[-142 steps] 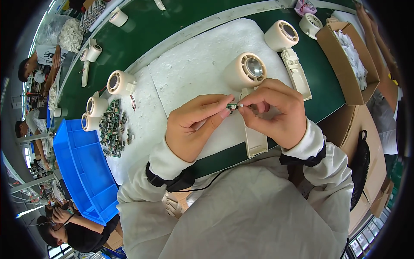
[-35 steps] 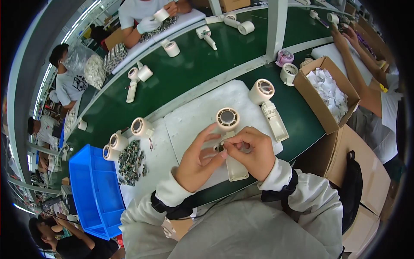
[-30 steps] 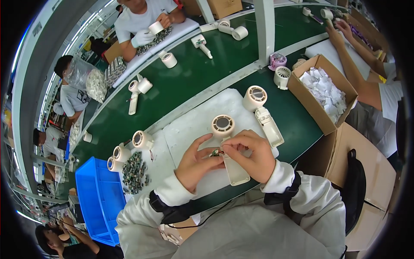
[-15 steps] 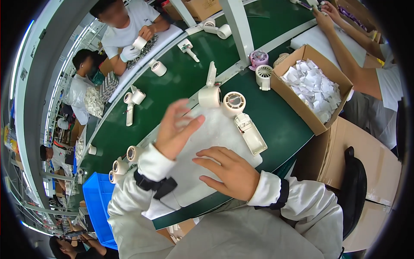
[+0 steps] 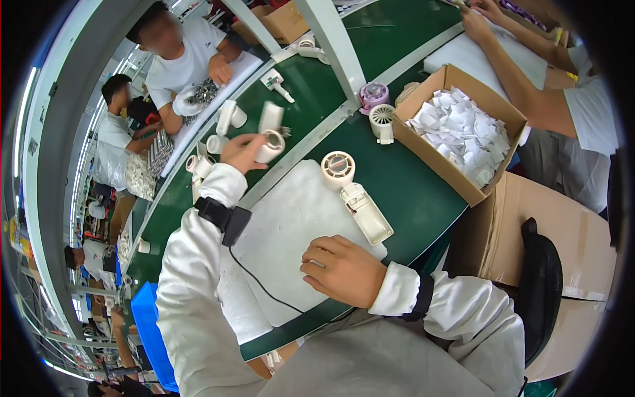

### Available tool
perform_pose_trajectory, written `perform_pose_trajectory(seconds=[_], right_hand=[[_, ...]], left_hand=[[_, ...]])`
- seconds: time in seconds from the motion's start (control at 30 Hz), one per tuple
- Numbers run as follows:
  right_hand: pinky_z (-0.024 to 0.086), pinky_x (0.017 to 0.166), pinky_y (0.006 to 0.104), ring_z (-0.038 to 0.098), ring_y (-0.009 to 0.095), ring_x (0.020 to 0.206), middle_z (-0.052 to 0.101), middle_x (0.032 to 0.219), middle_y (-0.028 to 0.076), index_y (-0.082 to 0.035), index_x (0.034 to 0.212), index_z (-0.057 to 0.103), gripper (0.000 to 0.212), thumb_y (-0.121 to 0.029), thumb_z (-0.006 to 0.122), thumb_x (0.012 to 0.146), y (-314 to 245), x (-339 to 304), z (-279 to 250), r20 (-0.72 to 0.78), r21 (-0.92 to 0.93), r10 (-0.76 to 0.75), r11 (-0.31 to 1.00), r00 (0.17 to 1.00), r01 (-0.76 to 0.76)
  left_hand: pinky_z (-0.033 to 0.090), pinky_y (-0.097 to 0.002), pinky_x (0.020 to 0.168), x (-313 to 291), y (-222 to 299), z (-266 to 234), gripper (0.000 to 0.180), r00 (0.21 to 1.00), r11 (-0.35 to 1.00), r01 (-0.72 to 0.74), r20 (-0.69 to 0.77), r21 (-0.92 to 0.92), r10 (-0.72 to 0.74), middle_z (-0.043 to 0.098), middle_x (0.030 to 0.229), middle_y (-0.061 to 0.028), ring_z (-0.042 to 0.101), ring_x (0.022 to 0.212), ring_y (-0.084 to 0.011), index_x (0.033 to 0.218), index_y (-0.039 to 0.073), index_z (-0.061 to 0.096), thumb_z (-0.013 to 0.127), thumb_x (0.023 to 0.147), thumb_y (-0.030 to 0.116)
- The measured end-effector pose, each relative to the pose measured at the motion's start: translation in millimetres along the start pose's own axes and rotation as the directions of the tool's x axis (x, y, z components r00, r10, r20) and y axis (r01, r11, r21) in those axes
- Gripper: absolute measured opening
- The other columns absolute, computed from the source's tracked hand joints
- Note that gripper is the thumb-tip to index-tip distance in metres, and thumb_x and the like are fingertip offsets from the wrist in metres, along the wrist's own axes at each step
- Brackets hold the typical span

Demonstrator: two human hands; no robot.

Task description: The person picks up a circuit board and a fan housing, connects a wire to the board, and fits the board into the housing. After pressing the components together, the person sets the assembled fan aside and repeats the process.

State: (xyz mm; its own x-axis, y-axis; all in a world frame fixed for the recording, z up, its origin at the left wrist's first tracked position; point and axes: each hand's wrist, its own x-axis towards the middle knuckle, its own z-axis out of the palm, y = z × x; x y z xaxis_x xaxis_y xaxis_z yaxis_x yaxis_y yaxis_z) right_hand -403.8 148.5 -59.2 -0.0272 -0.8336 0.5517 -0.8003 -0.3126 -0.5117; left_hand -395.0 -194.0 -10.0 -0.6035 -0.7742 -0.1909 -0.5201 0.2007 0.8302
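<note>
My left hand is closed on a cream-white handheld fan above the green belt, beyond the mat's far left edge. The fan's round head is at my fingertips, and its upper part is blurred by motion. My right hand rests on the near right of the white foam mat, fingers loosely bent and holding nothing. Beyond it lies another cream fan, its round head showing a ringed opening. Its handle, a hollow shell, points toward me.
A cardboard box of white paper pieces stands at the right, beside a white slotted fan head and a purple one. More fan parts lie along the green belt. A blue bin is at the left. Co-workers sit across and at right.
My left hand has reached forward and left, taken hold of the fan from the mat's far edge and carried it left. My right hand stays low on the mat, its fingers more bent.
</note>
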Motion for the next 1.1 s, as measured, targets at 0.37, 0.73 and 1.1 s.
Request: perform_pose_trajectory(seconds=[0.37, 0.73, 1.1], right_hand=[[0.050, 0.094, 0.0345, 0.061, 0.023, 0.112, 0.064, 0.105, 0.004, -0.006, 0.098, 0.070, 0.015, -0.015, 0.073, 0.086, 10, 3, -7, -0.014, -0.007, 0.036, 0.999, 0.999, -0.036], [0.053, 0.091, 0.0334, 0.067, 0.025, 0.105, 0.068, 0.115, 0.010, 0.000, 0.107, 0.069, 0.025, -0.009, 0.068, 0.084, 17, 8, -26, -0.021, 0.067, 0.078, 0.995, 0.997, -0.076], [0.054, 0.089, 0.0340, 0.067, 0.024, 0.101, 0.068, 0.113, 0.009, -0.001, 0.111, 0.068, 0.028, -0.012, 0.067, 0.085, 19, 6, -30, 0.171, 0.111, 0.050, 0.991, 0.984, -0.069]], left_hand=[[0.050, -0.0435, 0.102, 108, 67, 14, 0.050, 0.675, 0.367, -0.412, 0.009, 0.834, 0.738, 0.067, 0.123, -0.0269, 0.066, 0.109, -0.0432, 0.116, 0.002, 0.068, 0.080, 0.081, 0.035], [0.047, -0.0450, 0.107, 292, 111, 171, 0.053, 0.503, 0.175, -0.782, 0.441, 0.598, 0.743, 0.062, 0.133, -0.0266, 0.060, 0.123, -0.0415, 0.132, 0.007, 0.061, 0.075, 0.086, 0.031], [0.049, -0.0484, 0.103, 250, 136, 157, 0.063, 0.502, 0.192, -0.596, 0.175, 0.780, 0.847, 0.063, 0.129, -0.0266, 0.061, 0.119, -0.0440, 0.138, 0.008, 0.056, 0.077, 0.083, 0.032]])
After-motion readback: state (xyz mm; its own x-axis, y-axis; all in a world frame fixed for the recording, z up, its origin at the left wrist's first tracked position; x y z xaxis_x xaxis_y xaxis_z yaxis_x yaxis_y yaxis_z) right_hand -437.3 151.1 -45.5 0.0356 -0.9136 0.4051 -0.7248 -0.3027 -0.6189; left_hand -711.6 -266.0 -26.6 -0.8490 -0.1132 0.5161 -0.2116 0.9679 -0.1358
